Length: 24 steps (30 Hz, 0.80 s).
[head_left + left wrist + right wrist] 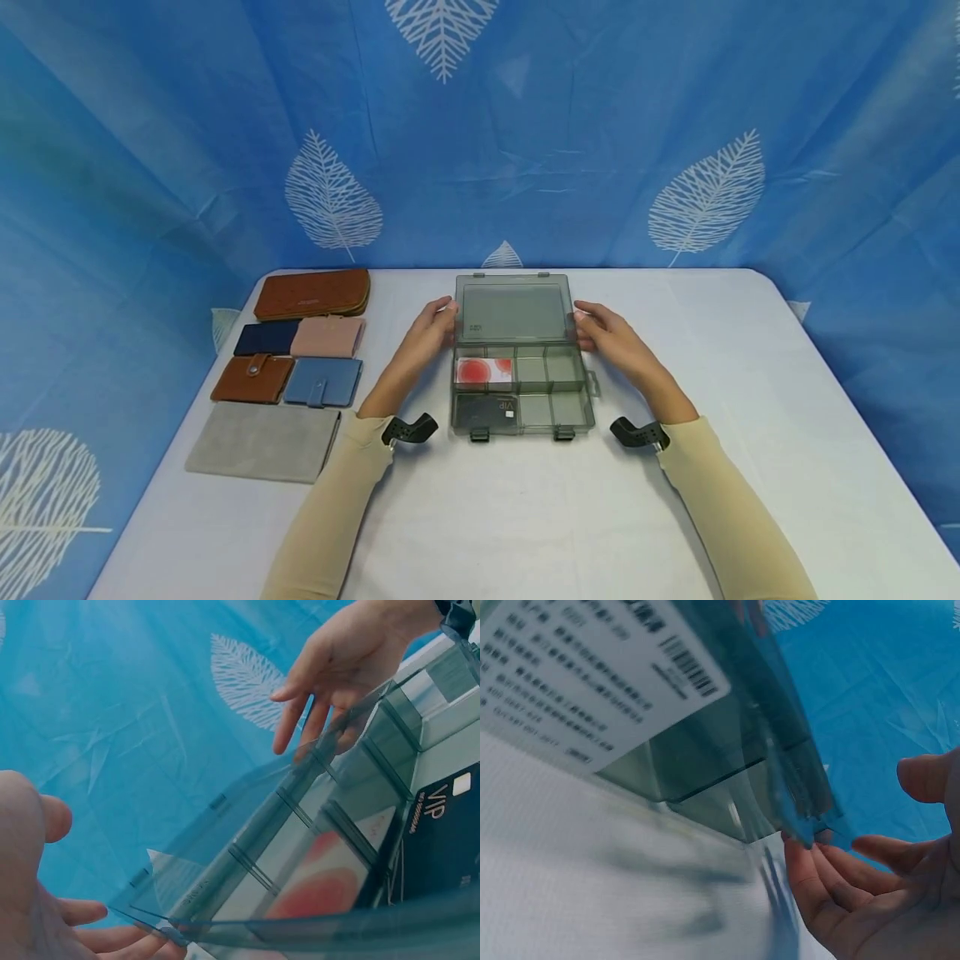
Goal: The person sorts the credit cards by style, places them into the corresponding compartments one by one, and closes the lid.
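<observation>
A translucent grey compartment box [525, 431] stands mid-table with its lid [512, 312] raised. My left hand [441, 317] touches the lid's left edge with relaxed fingers and the thumb apart. On the opposite edge, my right hand [589, 322] does the same. One compartment holds a white card with red circles [483, 372], and in front of it lies a dark VIP card [486, 410]. The left wrist view shows my left hand [45, 915] under the lid [247, 840], beside the VIP card [442, 840]. My right hand's fingertips [802, 859] meet the lid corner.
Several wallets lie at the left of the white table [525, 517]: a long brown one [311, 293], navy [266, 338], pink [327, 336], brown with a snap [252, 377], blue [323, 381] and a grey pouch [262, 440]. A blue leaf-patterned cloth [525, 125] hangs behind.
</observation>
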Each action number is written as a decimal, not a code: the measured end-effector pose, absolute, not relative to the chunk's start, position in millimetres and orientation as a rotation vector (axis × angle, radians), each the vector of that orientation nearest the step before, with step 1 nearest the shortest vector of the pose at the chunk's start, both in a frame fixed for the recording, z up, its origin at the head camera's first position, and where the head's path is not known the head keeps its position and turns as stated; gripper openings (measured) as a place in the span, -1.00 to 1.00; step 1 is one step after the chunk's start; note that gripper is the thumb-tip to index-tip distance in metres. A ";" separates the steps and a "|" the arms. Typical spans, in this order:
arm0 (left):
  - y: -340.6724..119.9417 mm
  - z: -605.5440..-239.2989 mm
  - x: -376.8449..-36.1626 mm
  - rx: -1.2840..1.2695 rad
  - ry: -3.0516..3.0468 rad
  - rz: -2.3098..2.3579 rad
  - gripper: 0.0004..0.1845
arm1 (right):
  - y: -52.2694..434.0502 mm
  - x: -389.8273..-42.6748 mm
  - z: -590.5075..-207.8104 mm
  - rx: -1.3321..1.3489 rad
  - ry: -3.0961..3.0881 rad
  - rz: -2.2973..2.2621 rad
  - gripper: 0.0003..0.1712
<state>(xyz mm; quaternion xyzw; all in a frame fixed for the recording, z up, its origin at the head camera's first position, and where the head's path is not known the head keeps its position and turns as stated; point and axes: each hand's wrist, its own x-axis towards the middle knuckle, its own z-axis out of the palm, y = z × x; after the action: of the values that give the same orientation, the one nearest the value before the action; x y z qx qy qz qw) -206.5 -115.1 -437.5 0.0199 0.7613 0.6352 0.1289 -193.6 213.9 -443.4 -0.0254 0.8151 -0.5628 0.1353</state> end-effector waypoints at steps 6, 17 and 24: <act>-115.8 -427.0 -203.6 0.110 2.277 1.895 -0.28 | 217.3 -196.2 -436.2 -0.153 2.289 -1.732 -0.29; -121.1 -393.5 -185.7 0.377 2.479 1.766 -0.32 | 223.3 -174.2 -404.2 -0.288 2.556 -1.659 -0.27; -132.3 -392.8 -157.6 0.653 2.540 1.726 -0.59 | 228.3 -148.0 -402.9 -0.545 2.719 -1.555 -0.50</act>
<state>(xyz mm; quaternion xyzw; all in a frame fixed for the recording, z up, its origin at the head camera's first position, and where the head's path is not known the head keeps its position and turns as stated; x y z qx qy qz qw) -157.6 -132.3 -392.8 0.2081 0.8090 0.5497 0.0010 -148.0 228.3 -402.9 -0.1715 0.8551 -0.4890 -0.0187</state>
